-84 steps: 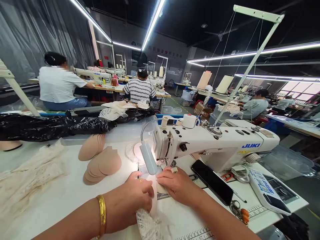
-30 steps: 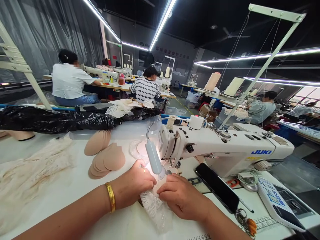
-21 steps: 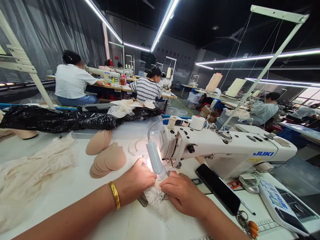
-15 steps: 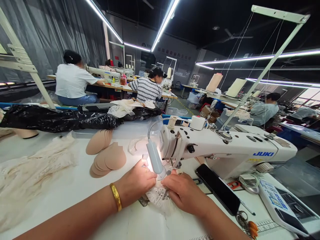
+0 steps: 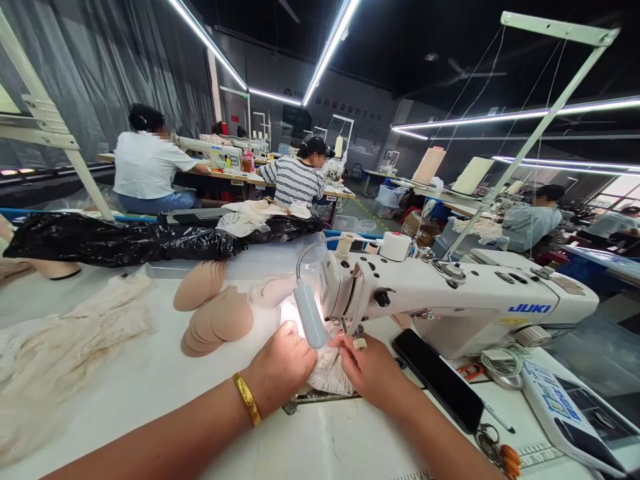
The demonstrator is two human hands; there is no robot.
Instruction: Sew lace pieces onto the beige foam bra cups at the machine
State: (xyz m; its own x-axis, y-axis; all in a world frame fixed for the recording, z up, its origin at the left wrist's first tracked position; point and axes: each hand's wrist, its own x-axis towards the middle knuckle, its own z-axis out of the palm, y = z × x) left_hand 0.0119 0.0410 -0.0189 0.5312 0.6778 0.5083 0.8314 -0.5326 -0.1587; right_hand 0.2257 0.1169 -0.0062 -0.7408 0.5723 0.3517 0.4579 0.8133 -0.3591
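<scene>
Cream lace fabric (image 5: 330, 375) lies at the needle end of a white sewing machine (image 5: 450, 293). My left hand (image 5: 284, 365) is closed on the lace's left side, with a ring and a gold bangle on that arm. On the other side, my right hand (image 5: 373, 370) pinches the lace close to the presser foot. A grey lamp (image 5: 310, 313) on a bendy neck lights the spot and covers part of the fabric and the needle area.
Beige bra pads (image 5: 220, 320) lie in overlapping piles left of the lamp, with loose lace (image 5: 75, 347) further left. A black phone (image 5: 440, 380), keys (image 5: 490, 440) and a white box (image 5: 570, 413) sit on the right. Co-workers sit at machines behind.
Both hands have shifted slightly away from me and to the right, carrying the lace toward the needle. A metal edge below the fabric now shows more.
</scene>
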